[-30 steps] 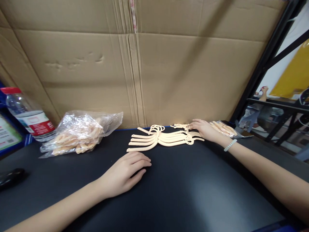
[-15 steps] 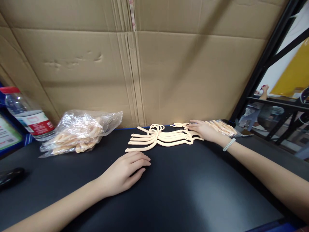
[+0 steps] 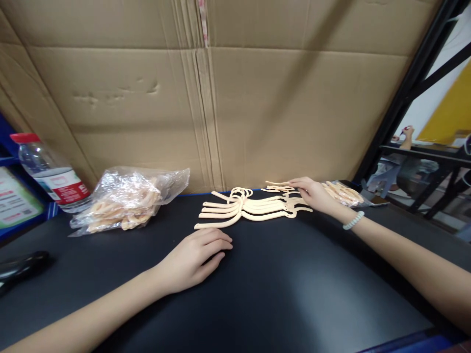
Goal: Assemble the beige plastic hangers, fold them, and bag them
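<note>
Several cream plastic hangers lie side by side in a flat row on the black table, near its far edge. My right hand rests at the right end of that row, fingers stretched out and touching a small cream piece lying there. A pale bead bracelet circles that wrist. My left hand lies flat on the table, palm down, just in front of the row's left end, holding nothing.
A clear plastic bag of cream pieces lies at the left. A water bottle with a red cap stands behind it. Another small bag of pieces lies by my right hand. A cardboard wall closes the back. A dark object lies far left.
Both hands stay nearly where they were. My right fingers have shifted slightly over the small cream piece. The view has moved a little.
</note>
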Action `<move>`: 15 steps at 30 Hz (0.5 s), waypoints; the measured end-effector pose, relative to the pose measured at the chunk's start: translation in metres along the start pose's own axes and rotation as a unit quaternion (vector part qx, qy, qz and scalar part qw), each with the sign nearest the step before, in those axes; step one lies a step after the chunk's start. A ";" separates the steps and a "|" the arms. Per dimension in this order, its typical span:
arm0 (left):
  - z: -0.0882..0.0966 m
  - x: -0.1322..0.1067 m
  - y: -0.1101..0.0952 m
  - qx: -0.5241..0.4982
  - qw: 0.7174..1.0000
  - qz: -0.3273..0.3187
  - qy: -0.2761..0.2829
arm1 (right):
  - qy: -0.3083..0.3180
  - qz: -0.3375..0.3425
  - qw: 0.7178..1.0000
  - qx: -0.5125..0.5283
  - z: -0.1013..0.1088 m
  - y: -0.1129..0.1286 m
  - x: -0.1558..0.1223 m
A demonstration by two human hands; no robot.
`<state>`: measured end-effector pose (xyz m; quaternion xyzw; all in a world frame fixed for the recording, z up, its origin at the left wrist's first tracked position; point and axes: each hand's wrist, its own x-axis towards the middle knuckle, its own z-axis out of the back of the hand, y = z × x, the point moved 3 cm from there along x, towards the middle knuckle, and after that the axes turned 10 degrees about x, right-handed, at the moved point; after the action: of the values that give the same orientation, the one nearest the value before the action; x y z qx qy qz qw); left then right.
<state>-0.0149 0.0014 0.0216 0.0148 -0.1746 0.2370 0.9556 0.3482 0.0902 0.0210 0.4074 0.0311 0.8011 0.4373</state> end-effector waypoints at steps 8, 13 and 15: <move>-0.015 0.010 -0.019 -0.406 0.871 0.265 -0.079 | 0.108 -0.027 0.964 0.241 -0.043 0.107 -0.009; -0.018 0.010 -0.021 -0.529 0.773 0.325 -0.126 | 0.251 -0.045 0.841 0.478 -0.063 0.167 -0.026; -0.019 0.009 -0.018 -0.539 0.763 0.327 -0.142 | 0.291 -0.083 0.804 0.512 -0.065 0.172 -0.031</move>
<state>0.0069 -0.0088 0.0080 -0.5271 -0.4016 0.3974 0.6348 0.1963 -0.0180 0.0281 0.3156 0.5966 0.7101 0.2006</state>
